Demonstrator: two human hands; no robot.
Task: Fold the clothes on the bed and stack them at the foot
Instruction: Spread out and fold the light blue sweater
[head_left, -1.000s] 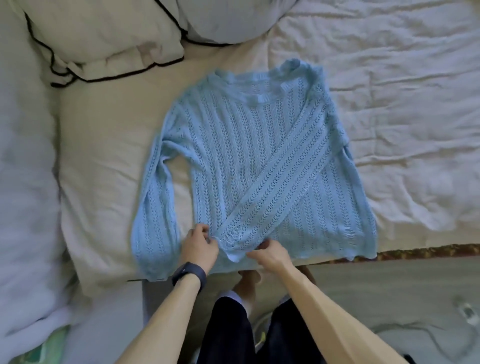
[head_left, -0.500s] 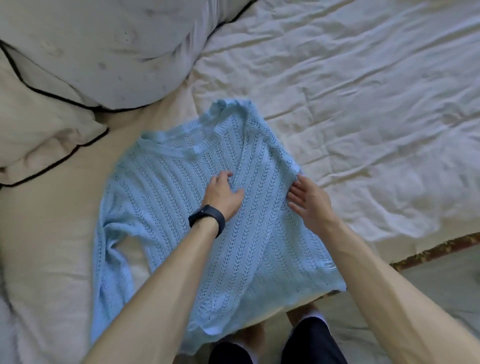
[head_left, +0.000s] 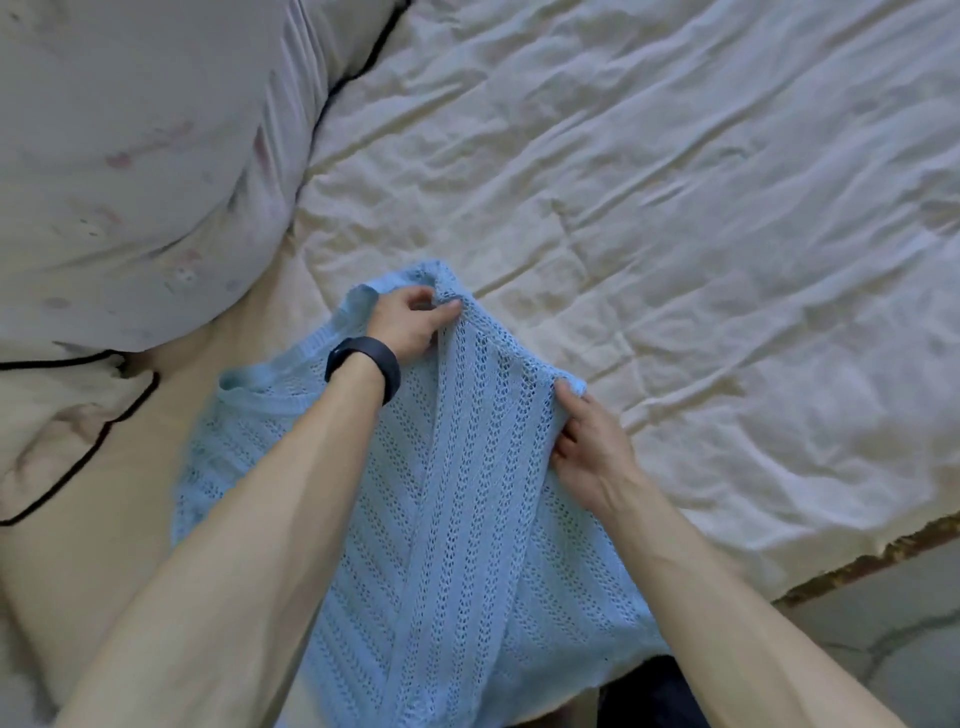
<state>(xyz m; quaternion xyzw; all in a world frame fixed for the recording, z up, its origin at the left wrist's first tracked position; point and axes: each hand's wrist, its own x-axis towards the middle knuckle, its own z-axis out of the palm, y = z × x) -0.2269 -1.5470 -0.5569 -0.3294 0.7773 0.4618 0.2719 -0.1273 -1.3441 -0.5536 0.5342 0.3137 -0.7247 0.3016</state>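
Sweater: a light blue open-knit sweater (head_left: 457, 519) lies on the bed at its near edge, its ribbed neckline towards the pillows and its hem at the bed's edge, close to the person.
Sweater's lie: a long strip of the same knit runs down its front from the upper part to the hem. The far right corner is raised off the sheet and bunched.
Left hand: the left hand (head_left: 410, 325) is at the far end of the sweater beside the neckline. Its fingers (head_left: 447, 309) are curled and, with the thumb, pinch a ridge of the knit.
Right hand: the right hand (head_left: 592, 452) is at the sweater's right edge. Its fingers (head_left: 569, 387) curl round a gathered fold of the knit and hold it.
Wrist: a black wristband (head_left: 363, 364) sits on the left wrist, above the sweater.
Bed: a wrinkled cream sheet (head_left: 675, 208) covers the bed, beyond and to the right of the sweater.
Pillows: a large pale grey pillow with black piping (head_left: 130, 156) lies at the upper left. A cream pillow with black piping (head_left: 52, 426) lies below it, left of the sweater.
Floor: a grey floor (head_left: 883, 623) shows at the lower right, past the bed's edge.
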